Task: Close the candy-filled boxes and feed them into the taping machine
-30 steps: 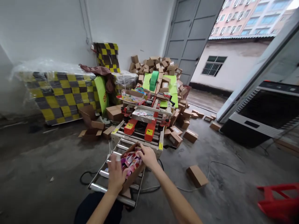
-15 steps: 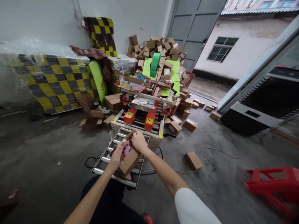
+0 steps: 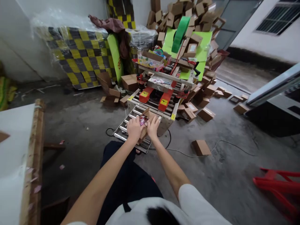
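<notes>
A small open cardboard box rests on the metal roller conveyor in front of me. Pink packets show inside it, partly covered by my hands; I cannot make out their kind. On the box's left side, my left hand grips the edge with its fingers curled. My right hand holds the right side, thumb toward the opening and fingers at the raised flap. Just beyond the conveyor stands a carton sealing machine with orange-red guides and a green tape roll on top.
A heap of cardboard boxes rises behind the machine, and more lie on the floor to its right. One box lies near a cable. A red stool is at right, a white-topped table at left, wrapped yellow-black stacks behind.
My view has swung left and down, bringing the table into sight. My right hand has shifted from the box's far end to its right side, and the far flap now stands up.
</notes>
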Available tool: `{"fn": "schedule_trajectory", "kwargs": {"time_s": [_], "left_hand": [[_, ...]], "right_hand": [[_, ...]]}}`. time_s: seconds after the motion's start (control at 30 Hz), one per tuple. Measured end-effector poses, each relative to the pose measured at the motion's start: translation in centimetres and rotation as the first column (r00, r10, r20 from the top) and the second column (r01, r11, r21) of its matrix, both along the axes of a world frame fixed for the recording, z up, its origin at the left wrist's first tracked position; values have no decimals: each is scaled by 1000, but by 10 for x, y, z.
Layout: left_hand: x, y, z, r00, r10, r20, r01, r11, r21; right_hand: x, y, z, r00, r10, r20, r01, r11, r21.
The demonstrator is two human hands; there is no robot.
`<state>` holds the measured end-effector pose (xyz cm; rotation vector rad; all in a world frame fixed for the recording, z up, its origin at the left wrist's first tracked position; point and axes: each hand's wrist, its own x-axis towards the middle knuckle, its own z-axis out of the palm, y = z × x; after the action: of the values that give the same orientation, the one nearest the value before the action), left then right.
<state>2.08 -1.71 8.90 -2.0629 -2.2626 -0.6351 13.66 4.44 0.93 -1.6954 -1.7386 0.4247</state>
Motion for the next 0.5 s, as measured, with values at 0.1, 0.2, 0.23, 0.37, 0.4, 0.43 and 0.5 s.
{"fn": "schedule_trajectory", "kwargs": {"time_s": [0.1, 0.2, 0.23, 0.37, 0.4, 0.43, 0.5], "left_hand": [[-4, -6, -2, 989, -147, -13, 146, 988, -50], [-13, -2, -11, 976, -209, 60, 211, 977, -24], [-17, 2, -15, 967, -222, 122, 224, 975, -3], [-36, 19, -32, 822, -184, 540, 197, 980, 33], [-39, 21, -36, 759, -169, 629, 202, 979, 20], [-41, 22, -40, 701, -167, 693, 219, 976, 13], [-42, 21, -45, 631, -200, 749, 270, 962, 29]], "right_hand": [[6, 19, 3, 978, 209, 20, -208, 976, -60], [15, 37, 8, 949, 315, 24, -312, 946, -90], [17, 40, 9, 946, 323, 22, -320, 943, -92], [20, 39, 7, 938, 348, 12, -344, 933, -107], [20, 37, 7, 937, 348, 21, -344, 932, -111], [19, 36, 8, 938, 343, 39, -337, 934, -114], [17, 33, 12, 944, 314, 103, -300, 945, -131]]}}
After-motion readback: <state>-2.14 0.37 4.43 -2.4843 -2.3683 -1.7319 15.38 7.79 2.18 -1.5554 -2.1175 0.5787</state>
